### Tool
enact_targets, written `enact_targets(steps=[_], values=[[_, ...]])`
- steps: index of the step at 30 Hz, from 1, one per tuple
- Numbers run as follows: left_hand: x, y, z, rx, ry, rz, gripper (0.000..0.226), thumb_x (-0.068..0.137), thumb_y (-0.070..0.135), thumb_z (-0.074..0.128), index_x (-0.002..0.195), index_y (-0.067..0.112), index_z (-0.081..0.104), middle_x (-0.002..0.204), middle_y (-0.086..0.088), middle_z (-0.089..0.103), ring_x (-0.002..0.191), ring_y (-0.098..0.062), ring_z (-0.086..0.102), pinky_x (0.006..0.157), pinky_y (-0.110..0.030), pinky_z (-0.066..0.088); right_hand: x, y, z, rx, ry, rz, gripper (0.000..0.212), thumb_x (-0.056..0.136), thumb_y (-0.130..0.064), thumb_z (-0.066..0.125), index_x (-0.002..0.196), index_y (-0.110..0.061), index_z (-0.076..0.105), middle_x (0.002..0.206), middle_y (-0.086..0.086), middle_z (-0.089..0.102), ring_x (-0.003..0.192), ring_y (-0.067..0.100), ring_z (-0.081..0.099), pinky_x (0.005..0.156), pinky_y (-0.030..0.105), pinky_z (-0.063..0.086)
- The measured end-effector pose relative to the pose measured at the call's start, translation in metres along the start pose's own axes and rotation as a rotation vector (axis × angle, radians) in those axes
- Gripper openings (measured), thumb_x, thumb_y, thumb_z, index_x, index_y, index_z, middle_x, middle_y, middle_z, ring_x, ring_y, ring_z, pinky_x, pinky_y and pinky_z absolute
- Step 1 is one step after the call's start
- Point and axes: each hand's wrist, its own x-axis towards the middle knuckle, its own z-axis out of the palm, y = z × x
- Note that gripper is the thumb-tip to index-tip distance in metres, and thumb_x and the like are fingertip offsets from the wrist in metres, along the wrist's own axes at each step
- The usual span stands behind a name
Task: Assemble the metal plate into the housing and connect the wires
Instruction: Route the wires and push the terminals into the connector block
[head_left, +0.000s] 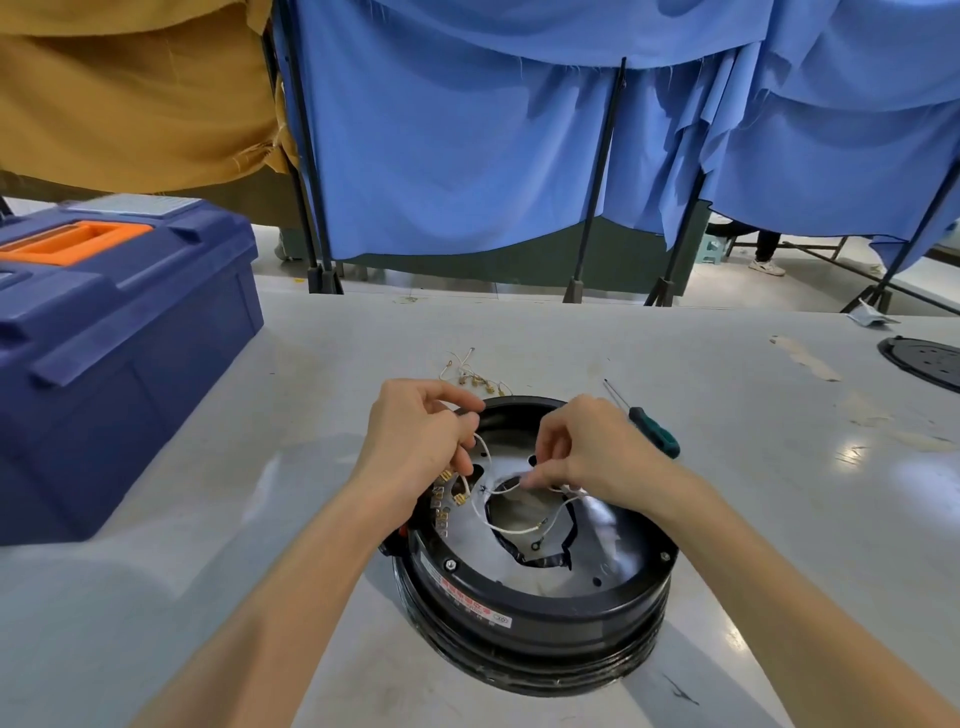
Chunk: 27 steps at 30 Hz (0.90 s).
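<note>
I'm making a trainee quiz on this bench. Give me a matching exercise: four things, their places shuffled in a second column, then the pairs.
Things: 1 blue toolbox; 2 screwdriver; 3 white wires; 4 black disc.
Places: A far right table edge; B pinched by left hand and right hand over the housing; C table's left side; D on the table beside the right hand.
Pairs: 1-C; 2-D; 3-B; 4-A.
</note>
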Motion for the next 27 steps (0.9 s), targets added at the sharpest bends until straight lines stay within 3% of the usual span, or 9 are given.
enact_targets(steps=[4,7,9,11,14,19,22,25,27], values=[[0.001,0.004,0.000,-0.023,-0.044,-0.010,0.010,0.085,-0.001,0.067,0.084,0.008,0.071,0.057,-0.007,0.064,0.037,-0.017,0.056,0.038,-0.020,0.038,-0.001,-0.004,-0.014,0.226,0.203,-0.113,0.022,0.089,-0.037,0.067,0.086,-0.018,0.077,0.072,-0.006,0.072,0.064,0.003,0.064,0.065,0.027,0.053],[-0.003,0.008,0.003,-0.098,-0.087,-0.051,0.003,0.087,0.001,0.067,0.088,0.003,0.068,0.058,-0.007,0.066,0.039,-0.019,0.060,0.036,-0.019,0.040,0.002,-0.011,-0.013,0.373,0.038,-0.225,0.022,0.088,-0.037,0.068,0.102,-0.022,0.076,0.090,-0.011,0.076,0.084,-0.001,0.069,0.079,0.016,0.054],[-0.007,0.009,0.006,-0.146,-0.099,-0.071,0.004,0.089,0.000,0.064,0.092,0.000,0.065,0.057,-0.008,0.067,0.041,-0.020,0.061,0.035,-0.020,0.040,0.008,-0.013,-0.007,0.450,-0.046,-0.238,0.024,0.084,-0.033,0.073,0.105,-0.021,0.073,0.090,-0.003,0.076,0.086,0.006,0.071,0.085,0.022,0.056],[-0.009,0.009,0.006,-0.185,-0.122,-0.078,0.008,0.090,-0.001,0.061,0.098,0.001,0.061,0.057,-0.009,0.067,0.042,-0.021,0.062,0.035,-0.020,0.039,0.014,-0.013,-0.003,0.543,-0.079,-0.212,0.024,0.082,-0.029,0.076,0.103,-0.019,0.073,0.087,0.005,0.076,0.083,0.015,0.073,0.084,0.029,0.058],[-0.012,0.011,0.003,-0.224,-0.156,-0.089,0.012,0.091,0.001,0.061,0.103,0.004,0.059,0.059,-0.009,0.068,0.048,-0.023,0.066,0.035,-0.021,0.039,0.019,-0.011,0.003,0.715,-0.174,-0.162,0.029,0.079,-0.028,0.077,0.100,-0.008,0.075,0.085,0.011,0.075,0.080,0.018,0.071,0.079,0.026,0.057],[-0.004,0.010,-0.006,-0.090,-0.029,-0.004,0.020,0.095,0.031,0.059,0.093,0.013,0.065,0.058,-0.006,0.069,0.052,-0.028,0.068,0.036,-0.025,0.044,0.021,-0.014,0.008,0.784,-0.218,-0.117,0.023,0.081,-0.025,0.074,0.083,-0.003,0.075,0.068,0.006,0.070,0.063,0.015,0.064,0.063,0.020,0.053],[-0.002,0.008,-0.012,-0.063,-0.059,0.032,0.024,0.089,0.033,0.067,0.091,0.009,0.068,0.062,-0.012,0.070,0.052,-0.031,0.066,0.036,-0.023,0.043,0.020,-0.012,0.010,0.776,-0.195,-0.103,0.029,0.086,-0.023,0.071,0.081,0.005,0.074,0.060,0.003,0.066,0.056,0.010,0.059,0.059,0.017,0.050],[-0.006,0.009,-0.014,-0.102,-0.138,0.016,0.046,0.078,0.056,0.066,0.084,0.011,0.074,0.064,-0.012,0.071,0.042,-0.021,0.060,0.035,-0.021,0.042,0.017,-0.013,0.012,0.695,-0.155,-0.110,0.025,0.083,-0.031,0.072,0.072,-0.009,0.078,0.051,0.000,0.061,0.047,0.006,0.055,0.053,0.014,0.043],[-0.006,0.008,-0.016,-0.093,-0.152,-0.008,0.041,0.074,0.055,0.071,0.078,0.014,0.076,0.065,-0.012,0.071,0.041,-0.018,0.058,0.037,-0.019,0.042,0.016,-0.013,0.012,0.691,-0.152,-0.124,0.021,0.082,-0.032,0.073,0.066,-0.020,0.078,0.050,-0.001,0.060,0.045,0.006,0.055,0.052,0.014,0.043]])
